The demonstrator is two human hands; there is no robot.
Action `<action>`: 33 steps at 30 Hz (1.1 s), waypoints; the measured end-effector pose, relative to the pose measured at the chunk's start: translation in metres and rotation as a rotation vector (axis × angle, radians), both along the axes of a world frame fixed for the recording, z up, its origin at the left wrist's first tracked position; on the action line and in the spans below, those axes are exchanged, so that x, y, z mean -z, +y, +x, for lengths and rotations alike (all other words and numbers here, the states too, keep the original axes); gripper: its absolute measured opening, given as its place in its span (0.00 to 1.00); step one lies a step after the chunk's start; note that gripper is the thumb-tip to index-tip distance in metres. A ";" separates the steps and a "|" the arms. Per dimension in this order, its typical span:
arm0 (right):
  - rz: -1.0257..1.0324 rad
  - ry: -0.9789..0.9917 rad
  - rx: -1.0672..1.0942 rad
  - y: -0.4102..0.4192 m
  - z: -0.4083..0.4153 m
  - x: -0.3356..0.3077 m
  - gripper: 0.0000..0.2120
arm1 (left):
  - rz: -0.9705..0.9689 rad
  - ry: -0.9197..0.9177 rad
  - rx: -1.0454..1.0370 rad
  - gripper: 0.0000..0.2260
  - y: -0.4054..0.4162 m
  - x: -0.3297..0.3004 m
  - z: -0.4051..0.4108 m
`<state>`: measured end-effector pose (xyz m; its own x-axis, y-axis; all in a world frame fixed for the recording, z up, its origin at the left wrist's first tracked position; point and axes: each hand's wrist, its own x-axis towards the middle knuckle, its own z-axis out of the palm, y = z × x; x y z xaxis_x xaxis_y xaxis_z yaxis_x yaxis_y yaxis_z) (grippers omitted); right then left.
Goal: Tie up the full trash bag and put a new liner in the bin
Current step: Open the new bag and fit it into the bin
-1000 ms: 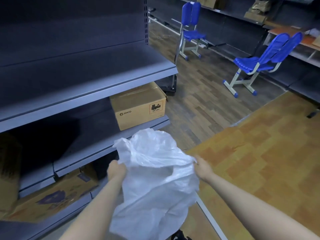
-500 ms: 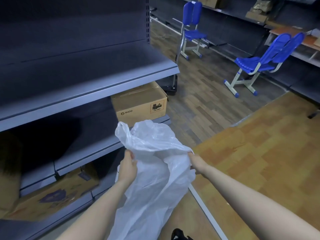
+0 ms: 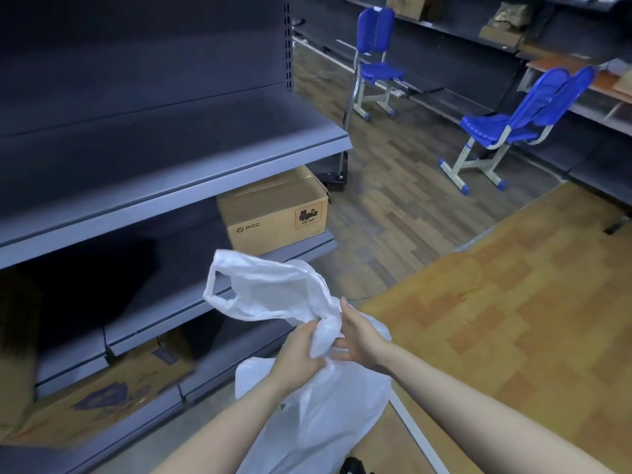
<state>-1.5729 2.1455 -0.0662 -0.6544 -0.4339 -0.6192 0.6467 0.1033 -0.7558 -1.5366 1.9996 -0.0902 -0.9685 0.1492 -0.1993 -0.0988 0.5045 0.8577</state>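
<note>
Head view: one white trash bag (image 3: 307, 398) is hanging in front of the shelving (image 3: 164, 172), its neck bunched between two hands. Left hand (image 3: 297, 354) is gripping the gathered plastic; right hand (image 3: 359, 340) is touching it, fingers nearly straight. One cardboard box (image 3: 273, 217) is showing "PICO" and "UN 3481". Two blue chairs (image 3: 506, 121) are standing behind.

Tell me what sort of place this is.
Probably a shop floor or stockroom, mostly cleared out: long grey metal shelves stand nearly bare, a cardboard box sits on one shelf, and two blue chairs stand loose in the wood-floored aisle.
</note>
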 end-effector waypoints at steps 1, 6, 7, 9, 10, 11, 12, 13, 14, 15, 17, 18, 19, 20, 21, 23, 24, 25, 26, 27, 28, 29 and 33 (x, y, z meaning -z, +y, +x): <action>0.010 0.064 -0.074 0.009 0.001 -0.002 0.21 | -0.020 0.053 -0.021 0.16 0.001 -0.003 0.000; 0.744 0.747 -0.640 0.077 -0.009 0.007 0.67 | 0.052 0.116 0.032 0.14 -0.006 -0.034 -0.010; 0.882 0.831 -0.731 0.088 -0.011 0.013 0.72 | 0.064 0.107 0.051 0.15 -0.008 -0.043 -0.013; 1.001 0.896 -0.805 0.098 -0.015 0.028 0.75 | 0.104 0.062 0.093 0.17 -0.012 -0.059 -0.020; 1.026 0.910 -0.785 0.096 -0.017 0.035 0.74 | 0.134 0.036 0.107 0.18 -0.013 -0.066 -0.022; 1.047 0.896 -0.726 0.093 -0.019 0.043 0.71 | 0.162 0.020 0.112 0.18 -0.014 -0.073 -0.024; 1.049 0.842 -0.644 0.089 -0.022 0.051 0.63 | 0.175 0.016 0.111 0.17 -0.015 -0.078 -0.025; 1.018 0.787 -0.565 0.085 -0.025 0.056 0.51 | 0.168 0.023 0.105 0.17 -0.017 -0.081 -0.025; 0.988 0.756 -0.496 0.081 -0.026 0.061 0.31 | 0.146 0.034 0.095 0.18 -0.019 -0.084 -0.024; 0.971 0.734 -0.483 0.078 -0.026 0.064 0.12 | 0.109 0.051 0.077 0.19 -0.020 -0.084 -0.023; 1.002 0.760 -0.527 0.073 -0.024 0.071 0.10 | -0.028 0.146 0.014 0.25 -0.024 -0.081 -0.019; 1.008 0.796 -0.523 0.071 -0.024 0.076 0.08 | -0.122 0.208 -0.012 0.30 -0.027 -0.077 -0.018; 1.008 0.840 -0.520 0.069 -0.024 0.080 0.06 | -0.220 0.257 -0.029 0.34 -0.029 -0.074 -0.016; 1.015 0.864 -0.542 0.068 -0.024 0.083 0.06 | -0.318 0.294 -0.033 0.38 -0.031 -0.072 -0.014; 1.050 0.889 -0.586 0.065 -0.025 0.084 0.09 | -0.433 0.360 -0.011 0.40 -0.033 -0.070 -0.013; 1.169 0.904 -0.700 0.060 -0.029 0.087 0.14 | -0.727 0.561 0.117 0.40 -0.035 -0.069 -0.013; 1.188 0.906 -0.725 0.058 -0.030 0.088 0.15 | -0.853 0.646 0.186 0.39 -0.036 -0.065 -0.013; 1.198 0.902 -0.742 0.056 -0.031 0.091 0.16 | -0.943 0.699 0.242 0.37 -0.037 -0.062 -0.014; 1.211 0.904 -0.750 0.055 -0.032 0.093 0.17 | -1.019 0.725 0.283 0.35 -0.036 -0.060 -0.015; 1.223 0.901 -0.751 0.053 -0.032 0.093 0.18 | -1.091 0.721 0.303 0.32 -0.035 -0.058 -0.016; 1.213 0.908 -0.744 0.053 -0.033 0.095 0.19 | -1.159 0.691 0.310 0.30 -0.035 -0.055 -0.017; 1.190 0.915 -0.724 0.053 -0.034 0.098 0.21 | -1.227 0.643 0.316 0.28 -0.034 -0.052 -0.018; 1.046 0.796 -0.604 0.041 -0.036 0.106 0.19 | -1.322 0.460 0.331 0.20 -0.036 -0.038 -0.015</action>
